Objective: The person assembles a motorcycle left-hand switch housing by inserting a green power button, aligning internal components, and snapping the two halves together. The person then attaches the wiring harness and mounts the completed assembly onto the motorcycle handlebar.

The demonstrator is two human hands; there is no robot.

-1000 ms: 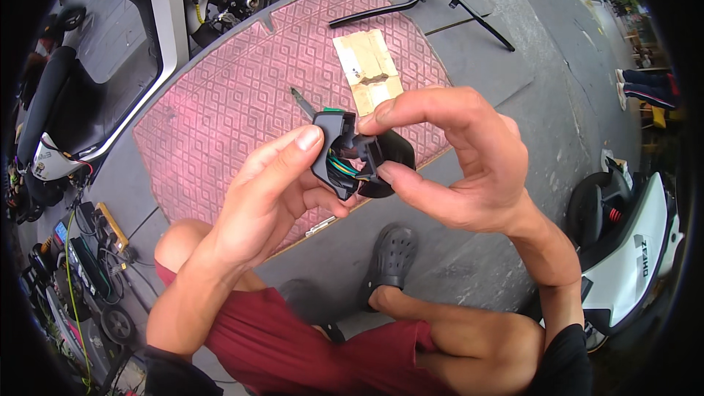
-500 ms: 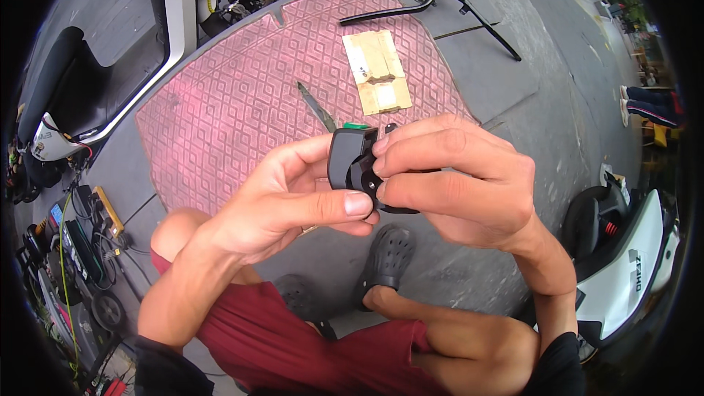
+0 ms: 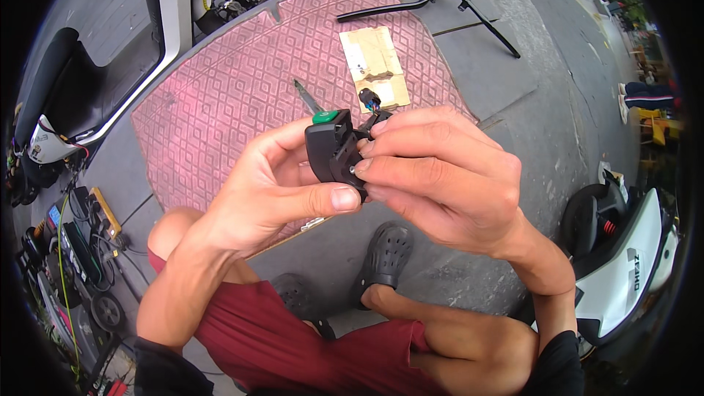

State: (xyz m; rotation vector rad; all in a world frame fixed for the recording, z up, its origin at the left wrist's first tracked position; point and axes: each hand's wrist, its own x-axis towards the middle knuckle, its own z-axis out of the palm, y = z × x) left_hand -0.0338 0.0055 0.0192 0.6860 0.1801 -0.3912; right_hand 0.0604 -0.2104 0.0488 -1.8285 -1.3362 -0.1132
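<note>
A black handlebar switch [image 3: 327, 145] with a green button on its top is held between my hands, above the mat. My left hand [image 3: 268, 183] is closed around its left side, thumb along the lower edge. On the other side, my right hand [image 3: 455, 176] pinches it with bunched fingertips. A small silvery screw [image 3: 353, 170] shows by the right fingertips; I cannot tell if they grip it. A black connector [image 3: 369, 98] with coloured wires sticks up behind the switch. My fingers hide the switch's right part.
A pink patterned mat [image 3: 213, 117] lies ahead, bearing flattened cardboard [image 3: 374, 59] and a slim dark tool [image 3: 304, 92]. Black handlebars [image 3: 411, 6] rest across its far edge. Scooter parts stand left, beside cables and a power strip [image 3: 107, 211]. A white scooter panel [image 3: 623, 279] is at right.
The switch has tilted and shifted slightly left in my hands. Its green button and the wired connector now show more fully. Both hands keep their hold.
</note>
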